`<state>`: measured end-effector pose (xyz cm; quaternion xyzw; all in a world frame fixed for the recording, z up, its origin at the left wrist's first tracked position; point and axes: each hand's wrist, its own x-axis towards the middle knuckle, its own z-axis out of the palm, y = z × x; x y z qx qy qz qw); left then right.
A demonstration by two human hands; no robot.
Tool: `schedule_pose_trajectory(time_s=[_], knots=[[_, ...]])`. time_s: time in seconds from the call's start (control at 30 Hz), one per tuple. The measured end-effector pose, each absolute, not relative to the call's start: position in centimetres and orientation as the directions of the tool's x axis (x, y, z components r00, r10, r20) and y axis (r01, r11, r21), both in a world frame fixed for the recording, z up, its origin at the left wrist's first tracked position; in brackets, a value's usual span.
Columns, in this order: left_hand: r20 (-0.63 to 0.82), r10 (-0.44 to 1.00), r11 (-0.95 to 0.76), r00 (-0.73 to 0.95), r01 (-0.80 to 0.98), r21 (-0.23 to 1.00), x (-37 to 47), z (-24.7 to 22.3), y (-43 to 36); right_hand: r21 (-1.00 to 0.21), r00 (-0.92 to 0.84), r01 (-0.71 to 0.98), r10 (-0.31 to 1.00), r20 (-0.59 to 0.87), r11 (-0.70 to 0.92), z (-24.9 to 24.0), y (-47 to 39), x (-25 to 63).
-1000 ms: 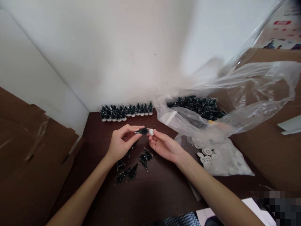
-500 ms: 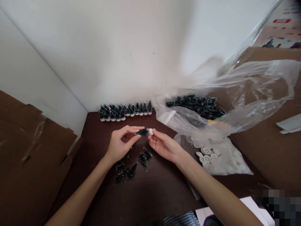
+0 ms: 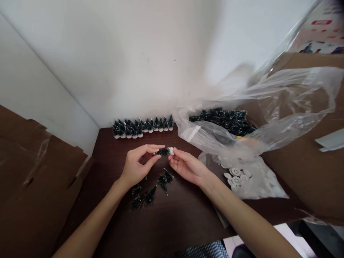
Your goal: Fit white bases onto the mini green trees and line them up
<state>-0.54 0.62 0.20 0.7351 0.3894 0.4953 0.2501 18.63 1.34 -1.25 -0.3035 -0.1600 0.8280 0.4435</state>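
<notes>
Between thumb and fingers, my left hand (image 3: 141,161) pinches a small dark-green artificial tree (image 3: 162,152) with white-flecked bristles, held lying on its side. My right hand (image 3: 186,165) grips the white round base (image 3: 171,151) at the tree's thick end. Whether the base is fully seated on the stem cannot be made out. Just below my hands, several loose miniature trees (image 3: 149,195) lie on the dark table (image 3: 172,222). Against the wall stand rows of similar trees (image 3: 156,124), upright on white bases.
A clear plastic bag (image 3: 185,125) at the back right holds a heap of dark trees (image 3: 225,120). In front of it lies a bag of white bases (image 3: 263,179), some spilling at its mouth. Cardboard boxes (image 3: 32,186) flank the left, and another carton (image 3: 303,172) stands at right.
Both hands keep their pinch on the tree and its base, with barely any shift. The view has tilted very slightly.
</notes>
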Motion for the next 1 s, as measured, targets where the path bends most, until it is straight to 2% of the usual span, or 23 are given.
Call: schedule_pose_trajectory(time_s=[0.37,0.73,0.83,1.0], knots=[[0.654,0.681,-0.729,0.33,0.387,0.564,-1.01,-0.55,0.85,-0.574,-0.367,-0.644,0.862,-0.35,-0.507,-1.43,1.35,18.69],[0.627,0.716,-0.695,0.306,0.394,0.602,-0.99,-0.57,0.92,-0.737,-0.288,-0.529,0.906,-0.311,-0.421,-0.71,1.12,18.85],[0.583,0.759,-0.646,0.289,0.444,0.621,-0.98,-0.62,0.88,-0.798,-0.241,-0.483,0.931,-0.274,-0.36,-0.6,1.09,18.84],[0.542,0.783,-0.61,0.305,0.547,0.574,-1.1,-0.48,0.73,-0.842,-0.242,-0.437,0.943,-0.229,-0.317,-0.49,0.81,18.59]])
